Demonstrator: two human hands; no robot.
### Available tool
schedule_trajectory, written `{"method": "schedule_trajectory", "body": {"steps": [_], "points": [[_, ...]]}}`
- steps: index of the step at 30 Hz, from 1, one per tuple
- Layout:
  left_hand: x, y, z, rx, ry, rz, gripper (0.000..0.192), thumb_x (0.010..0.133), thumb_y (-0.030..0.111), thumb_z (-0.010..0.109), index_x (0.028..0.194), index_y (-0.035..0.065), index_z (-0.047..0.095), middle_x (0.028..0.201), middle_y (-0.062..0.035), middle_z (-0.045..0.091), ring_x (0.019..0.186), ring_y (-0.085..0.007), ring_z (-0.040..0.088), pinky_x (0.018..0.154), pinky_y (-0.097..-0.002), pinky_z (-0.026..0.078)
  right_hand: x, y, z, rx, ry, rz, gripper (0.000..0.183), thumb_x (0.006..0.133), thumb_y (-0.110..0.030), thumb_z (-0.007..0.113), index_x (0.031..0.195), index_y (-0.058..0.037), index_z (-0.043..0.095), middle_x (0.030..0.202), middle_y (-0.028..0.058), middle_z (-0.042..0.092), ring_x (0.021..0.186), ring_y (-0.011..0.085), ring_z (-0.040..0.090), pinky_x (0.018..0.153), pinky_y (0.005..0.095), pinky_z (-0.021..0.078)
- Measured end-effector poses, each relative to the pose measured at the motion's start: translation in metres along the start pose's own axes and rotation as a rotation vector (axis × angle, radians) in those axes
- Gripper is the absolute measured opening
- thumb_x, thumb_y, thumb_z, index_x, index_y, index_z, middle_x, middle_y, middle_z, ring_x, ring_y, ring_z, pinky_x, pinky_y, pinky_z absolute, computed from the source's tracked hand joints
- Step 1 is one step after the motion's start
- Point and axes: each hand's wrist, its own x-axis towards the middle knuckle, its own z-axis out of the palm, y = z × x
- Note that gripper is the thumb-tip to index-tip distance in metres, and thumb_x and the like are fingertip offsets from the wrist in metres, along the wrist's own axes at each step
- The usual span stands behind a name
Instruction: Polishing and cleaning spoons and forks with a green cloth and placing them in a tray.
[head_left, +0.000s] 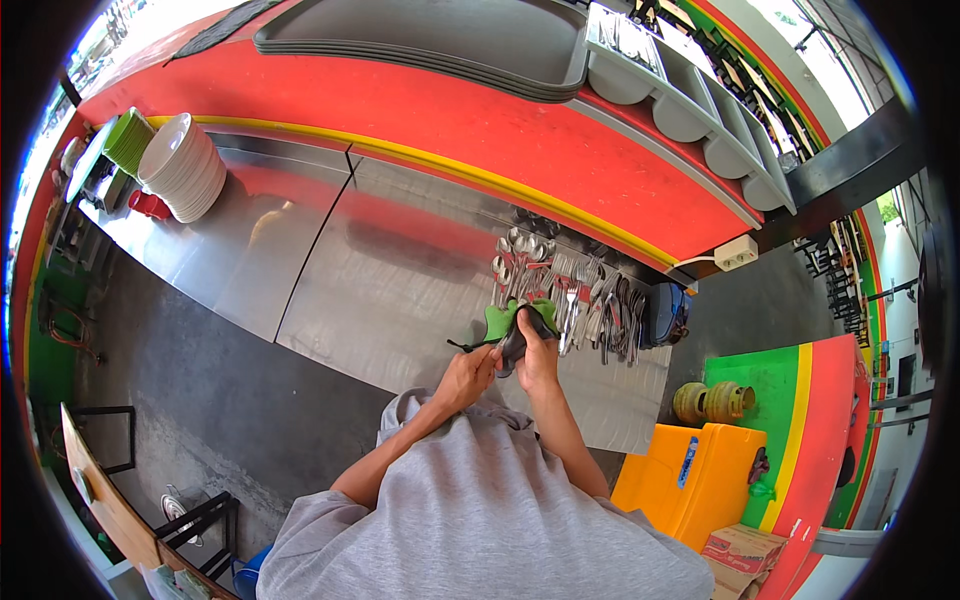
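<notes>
My right hand (538, 361) grips a dark cloth (517, 341), thumb pressed on top of it. Close beside it, the fingers of my left hand (466, 381) are pinched at the cloth's left edge on a thin item, probably a piece of cutlery, mostly hidden. A green cloth (498, 322) shows just beyond both hands. Past it, spoons (517, 246) lie grouped on the stainless steel table (390, 300). Forks (570, 300) and more cutlery (619, 315) are spread to the right, some with red handles.
Stacked white plates (184, 169), green dishes (129, 142) and a red cup (148, 204) stand far left. Grey trays (420, 45) and a cutlery holder (697, 97) rest on the red ledge (360, 97). A blue bag (666, 313) sits at the table's right end, near an orange box (690, 480).
</notes>
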Motion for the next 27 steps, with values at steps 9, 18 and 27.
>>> {"method": "schedule_trajectory", "body": {"steps": [9,18,27], "points": [[-0.002,-0.014,0.000,0.265,0.042,0.163,0.030,0.098,0.021,0.045,0.077,0.0032,0.056,0.051,-0.0087,0.047,0.045,-0.0209,0.051,0.047,-0.0347,0.040,0.025,0.004,-0.008,0.085,0.124,0.057,0.028,0.083,-0.027,0.072,0.104,-0.0123,0.059,0.092,-0.0002,0.063,0.086,0.0150,0.060,0.078,0.0352,0.0494],[0.000,0.000,-0.002,0.114,0.117,0.081,0.029,0.097,0.022,0.045,0.077,0.0035,0.055,0.053,-0.0138,0.048,0.046,-0.0277,0.050,0.048,-0.0383,0.040,0.007,-0.007,0.000,0.001,-0.163,-0.062,0.022,0.085,-0.013,0.070,0.102,-0.0066,0.058,0.096,0.0007,0.062,0.086,0.0122,0.059,0.074,0.0285,0.0486],[-0.001,-0.006,0.005,0.141,0.098,0.179,0.027,0.097,0.020,0.046,0.078,0.0039,0.055,0.053,-0.0141,0.048,0.044,-0.0277,0.050,0.047,-0.0389,0.039,0.009,-0.005,0.009,-0.066,0.071,-0.288,0.022,0.085,-0.014,0.070,0.102,-0.0078,0.059,0.089,-0.0018,0.060,0.081,0.0100,0.058,0.073,0.0261,0.0471]]}}
